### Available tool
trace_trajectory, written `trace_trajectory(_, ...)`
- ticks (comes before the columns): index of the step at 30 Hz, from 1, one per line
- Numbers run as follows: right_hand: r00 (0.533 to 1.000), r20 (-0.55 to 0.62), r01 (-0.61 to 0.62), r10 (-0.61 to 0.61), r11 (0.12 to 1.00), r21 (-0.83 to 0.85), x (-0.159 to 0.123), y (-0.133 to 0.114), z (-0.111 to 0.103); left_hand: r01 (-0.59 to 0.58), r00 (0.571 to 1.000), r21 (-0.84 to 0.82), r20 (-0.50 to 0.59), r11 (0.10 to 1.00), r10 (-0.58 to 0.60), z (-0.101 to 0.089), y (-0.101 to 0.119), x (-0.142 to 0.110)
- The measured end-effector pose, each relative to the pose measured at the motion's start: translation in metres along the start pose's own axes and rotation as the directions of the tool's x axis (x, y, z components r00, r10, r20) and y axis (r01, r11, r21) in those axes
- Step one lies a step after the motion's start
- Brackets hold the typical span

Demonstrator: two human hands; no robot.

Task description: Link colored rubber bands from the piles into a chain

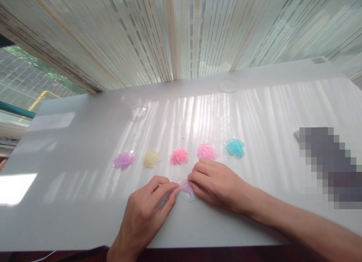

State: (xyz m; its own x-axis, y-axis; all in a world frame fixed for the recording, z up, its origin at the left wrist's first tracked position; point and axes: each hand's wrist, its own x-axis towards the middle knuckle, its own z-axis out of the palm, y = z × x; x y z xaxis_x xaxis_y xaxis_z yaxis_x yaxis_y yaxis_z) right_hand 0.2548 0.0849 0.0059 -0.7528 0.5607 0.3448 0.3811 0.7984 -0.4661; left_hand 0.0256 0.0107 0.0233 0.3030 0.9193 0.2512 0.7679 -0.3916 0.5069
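Small elastic bands lie sorted by colour in a row on the white table (85, 186): a purple heap (123, 160), a yellow heap (152, 158), a pink heap (178, 156), a deeper pink heap (207, 151) and a teal heap (234, 147). In front of the row sits a small mixed heap (185, 189). My left hand (147, 209) has its fingers curled and its fingertips pinched at the left edge of this mixed heap. From the other side, my right hand (216, 184) rests on the table with its fingertips bent onto the same heap.
A clear plastic jar (135, 105) lies on its side at the back left, and its clear lid (227, 85) lies at the back centre. A blurred dark object (329, 164) lies at the right. Striped blinds hang behind the table.
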Motion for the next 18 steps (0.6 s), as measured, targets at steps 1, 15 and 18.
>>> trace_trajectory(1,1.000,0.001,-0.004,0.004,1.000,-0.006,0.0003,0.0000,-0.0005,0.005,1.000,-0.004,0.000,1.000,-0.005,-0.0011,-0.0008,-0.0003)
trace_trajectory(15,1.000,-0.004,-0.008,0.008,0.999,-0.050,0.0011,-0.0016,0.0020,0.005,1.000,0.048,-0.022,0.999,-0.004,-0.0056,-0.0013,-0.0005)
trace_trajectory(18,1.000,-0.016,-0.006,0.006,1.000,-0.021,0.0012,-0.0018,0.0000,0.006,1.000,0.042,-0.025,0.999,-0.005,-0.0043,0.0014,0.0017)
